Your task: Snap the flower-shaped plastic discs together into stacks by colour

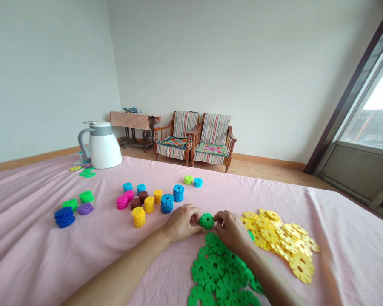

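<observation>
Between my two hands is a small stack of green notched discs [207, 221], shaped like flowers with a centre hole. My left hand [185, 222] is closed at the stack's left side, its thumb and fingers on the rim. From the right, my right hand [231, 229] pinches at the stack's edge with bent fingers. Below them spreads a loose pile of larger-looking green discs [220, 272], partly hidden under my right forearm. A heap of loose yellow discs [279, 238] lies just right of my right hand.
Stacks of blue discs [167, 204], yellow discs [138, 217], brown discs [135, 203] and pink discs [122, 202] stand left of my hands. Dark blue discs [64, 217] are farther left. A white jug [105, 146] stands at the back left of the pink cloth [98, 263].
</observation>
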A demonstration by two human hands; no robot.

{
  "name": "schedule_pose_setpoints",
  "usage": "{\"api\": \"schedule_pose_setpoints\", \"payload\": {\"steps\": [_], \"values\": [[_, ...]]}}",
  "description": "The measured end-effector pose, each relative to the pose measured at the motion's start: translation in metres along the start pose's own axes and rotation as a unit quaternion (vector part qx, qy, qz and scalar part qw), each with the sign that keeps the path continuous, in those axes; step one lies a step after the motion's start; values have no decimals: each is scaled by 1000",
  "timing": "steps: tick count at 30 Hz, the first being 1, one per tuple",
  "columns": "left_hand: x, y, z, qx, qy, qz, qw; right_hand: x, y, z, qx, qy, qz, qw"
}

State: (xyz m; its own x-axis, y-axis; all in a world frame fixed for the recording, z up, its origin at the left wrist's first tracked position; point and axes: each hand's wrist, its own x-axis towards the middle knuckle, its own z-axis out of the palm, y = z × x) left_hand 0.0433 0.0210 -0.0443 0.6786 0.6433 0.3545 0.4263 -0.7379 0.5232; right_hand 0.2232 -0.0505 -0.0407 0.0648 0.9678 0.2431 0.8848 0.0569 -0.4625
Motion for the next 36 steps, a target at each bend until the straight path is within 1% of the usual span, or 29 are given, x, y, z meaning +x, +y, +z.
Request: {"api": "schedule_pose_setpoints", "payload": {"steps": [4, 7, 9, 10, 12, 14, 18, 20, 22, 24, 28, 31, 36], "values": [[0, 1, 0, -2, 0, -1, 1000, 0, -4, -1, 11, 1, -9, 1000], [0, 2, -2, -5, -6, -13, 1000, 0, -5, -11, 11, -13, 6, 1000], [0, 3, -3, -10, -13, -19, 1000, -2, -5, -23, 9, -52, 21, 998], [0, 4, -3, -13, -14, -19, 1000, -4, -4, -30, 11, -83, 25, 996], [-1, 4, -4, -21, -7, -20, 1000, -7, -5, -40, 24, -150, 15, 988], [-1, 4, -4, -30, 10, -20, 999, -9, -5, -46, 27, -192, 0, 981], [-1, 4, -3, -48, 29, -22, 998, -10, -3, -46, 34, -219, -5, 975], [-1, 4, -2, -56, 26, -24, 998, -9, 0, -46, 72, -227, 4, 971], [-1, 4, -2, -63, 16, -23, 998, -6, 1, -47, 140, -233, 17, 962], [-1, 4, -3, -63, 7, -21, 998, -3, 1, -47, 223, -217, 43, 949], [0, 6, -4, -49, -5, -12, 999, 5, -5, -36, 343, -104, 122, 925], [0, 7, -4, -38, -7, -10, 999, 9, -8, -22, 384, -63, 161, 907], [0, 6, -3, -40, -5, -6, 999, 12, -6, -5, 400, -41, 168, 900]]}}
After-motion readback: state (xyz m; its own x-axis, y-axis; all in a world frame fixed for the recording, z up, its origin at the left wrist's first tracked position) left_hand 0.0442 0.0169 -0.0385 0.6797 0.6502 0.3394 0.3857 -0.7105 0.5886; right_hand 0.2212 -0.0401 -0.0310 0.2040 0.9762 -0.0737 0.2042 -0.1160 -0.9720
